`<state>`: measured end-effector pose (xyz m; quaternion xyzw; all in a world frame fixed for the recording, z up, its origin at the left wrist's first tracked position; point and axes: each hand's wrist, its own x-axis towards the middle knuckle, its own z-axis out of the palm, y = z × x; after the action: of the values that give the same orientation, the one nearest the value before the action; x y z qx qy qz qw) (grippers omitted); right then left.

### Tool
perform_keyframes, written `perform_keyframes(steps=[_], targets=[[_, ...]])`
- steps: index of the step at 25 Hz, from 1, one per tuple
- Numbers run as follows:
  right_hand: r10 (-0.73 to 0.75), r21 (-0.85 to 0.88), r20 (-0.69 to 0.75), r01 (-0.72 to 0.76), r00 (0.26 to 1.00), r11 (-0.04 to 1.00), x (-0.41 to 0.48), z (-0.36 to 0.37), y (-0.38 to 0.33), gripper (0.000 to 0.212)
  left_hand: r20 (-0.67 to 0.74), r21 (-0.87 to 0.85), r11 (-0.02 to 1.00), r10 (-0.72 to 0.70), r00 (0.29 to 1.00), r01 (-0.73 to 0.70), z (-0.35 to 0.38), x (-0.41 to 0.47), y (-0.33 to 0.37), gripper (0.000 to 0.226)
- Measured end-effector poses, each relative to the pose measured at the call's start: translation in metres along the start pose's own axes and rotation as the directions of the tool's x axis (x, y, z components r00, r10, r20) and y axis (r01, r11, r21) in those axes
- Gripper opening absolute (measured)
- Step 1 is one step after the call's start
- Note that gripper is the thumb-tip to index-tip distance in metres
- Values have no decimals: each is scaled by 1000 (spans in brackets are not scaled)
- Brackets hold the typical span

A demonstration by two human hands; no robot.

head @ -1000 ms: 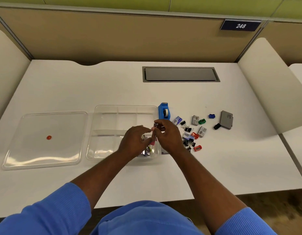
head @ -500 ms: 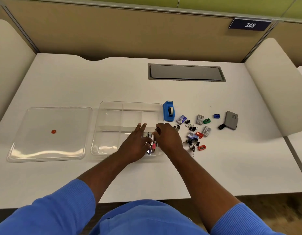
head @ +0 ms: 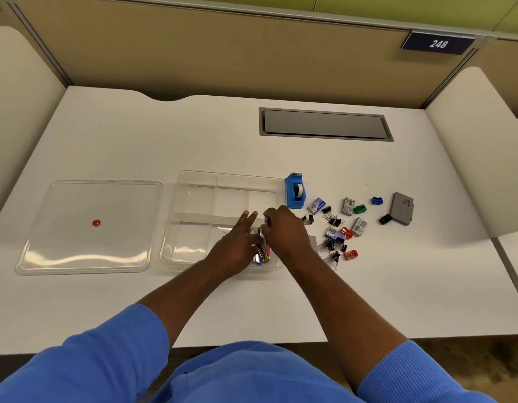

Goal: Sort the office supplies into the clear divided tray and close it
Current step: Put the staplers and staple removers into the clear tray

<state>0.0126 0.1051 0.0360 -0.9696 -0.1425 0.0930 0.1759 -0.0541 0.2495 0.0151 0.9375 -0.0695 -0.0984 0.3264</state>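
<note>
The clear divided tray (head: 194,177) sits open at the middle of the white desk. Its front right compartment holds several silver and pink items (head: 264,255). My left hand (head: 237,248) rests over that compartment with two fingers stretched out and nothing gripped. My right hand (head: 285,232) is beside it at the tray's right edge, its fingertips pinched on a small binder clip (head: 266,221). The clear lid (head: 63,205) with a red knob (head: 96,222) lies flat to the left of the tray.
Loose supplies lie right of the tray: a blue tape dispenser (head: 295,191), binder clips (head: 334,220), small staple boxes (head: 347,206), green (head: 359,209), blue (head: 376,200) and red sharpeners (head: 350,254), a grey box (head: 401,208). A grey cable hatch (head: 324,123) is set into the desk behind.
Both hands have dropped from above the tray into its front right compartment. My left hand's fingers have spread out flat. The right hand still pinches the small clip.
</note>
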Motion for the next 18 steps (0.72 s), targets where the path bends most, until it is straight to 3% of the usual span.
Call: perform_keyframes(steps=[5, 12, 18], targets=[[-21, -79, 66, 26, 998, 997, -1, 7, 5, 21, -32, -29, 1000, 0, 999, -1, 0, 0, -4, 28], [-54, -160, 47, 61, 997, 985, 4, 10, -1, 23, -31, -62, 998, -12, 999, 10, 1, 3, -6, 70], [-49, -154, 80, 61, 996, 986, 6, 22, 2, 22, -12, -27, 1000, -4, 1000, 3, 3, 6, -9, 71]])
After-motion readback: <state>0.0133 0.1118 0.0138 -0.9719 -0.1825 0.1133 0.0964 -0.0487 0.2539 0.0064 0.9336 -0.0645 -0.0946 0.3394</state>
